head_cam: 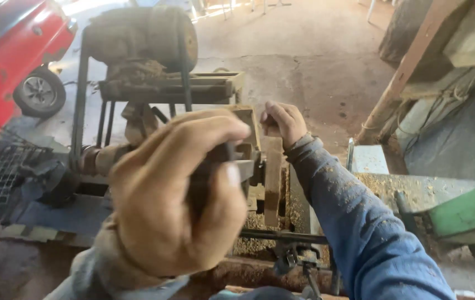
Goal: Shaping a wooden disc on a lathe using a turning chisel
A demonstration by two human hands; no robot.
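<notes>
My left hand (173,189) fills the near middle of the head view, curled shut around a dark handle-like tool (232,161) whose metal end sticks out to the right. My right hand (283,122) is farther away, closed on the top of an upright wooden piece (272,178) that stands on a machine. My right forearm wears a blue sleeve dusted with sawdust. Much of the machine bed is hidden behind my left hand.
A rusty motor (143,33) sits on a metal frame (81,100) behind the hands. A red car (15,50) is parked at the upper left. A green machine part (465,214) lies at right. Sawdust (387,186) covers the bench.
</notes>
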